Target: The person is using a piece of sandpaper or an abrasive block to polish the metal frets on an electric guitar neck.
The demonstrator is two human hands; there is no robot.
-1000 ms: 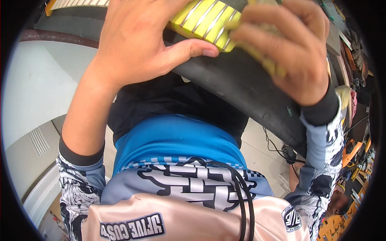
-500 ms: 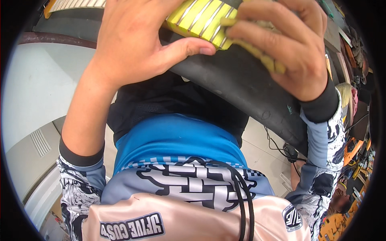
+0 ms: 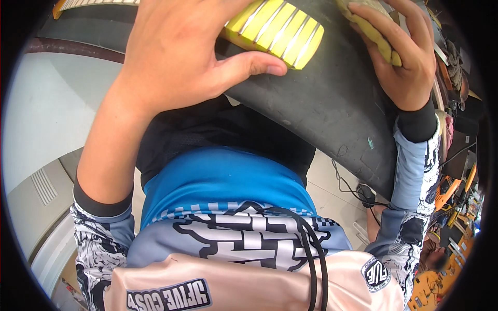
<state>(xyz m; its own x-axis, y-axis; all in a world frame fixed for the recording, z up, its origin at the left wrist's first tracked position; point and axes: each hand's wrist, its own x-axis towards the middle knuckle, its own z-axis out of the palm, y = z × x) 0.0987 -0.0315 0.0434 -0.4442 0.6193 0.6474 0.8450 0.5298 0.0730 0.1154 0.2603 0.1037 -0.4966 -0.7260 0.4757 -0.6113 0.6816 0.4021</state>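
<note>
At the top centre is the end of a guitar neck [image 3: 282, 30], its bright yellow-green face crossed by several silver frets. My left hand [image 3: 179, 57] grips it, the thumb pressed along its near side and the fingertips out of sight. The rest of the neck is hidden behind this hand or cut off by the view's upper edge. To the right, apart from the neck, my right hand [image 3: 410, 54] is closed round a folded yellowish cloth [image 3: 382, 45]. Both are above a dark work surface [image 3: 321, 103].
Another fretted neck [image 3: 96, 4], pale, lies at the far upper left. On the left is a white panel [image 3: 62, 103]. Black cables [image 3: 340, 179] hang beyond the dark surface's near edge. Several tools and an orange board [image 3: 433, 287] crowd the right side, near another person's arm.
My right hand has moved right with the cloth, off the neck's end, which now shows whole. My left hand keeps its hold, and the neck has shifted slightly right.
</note>
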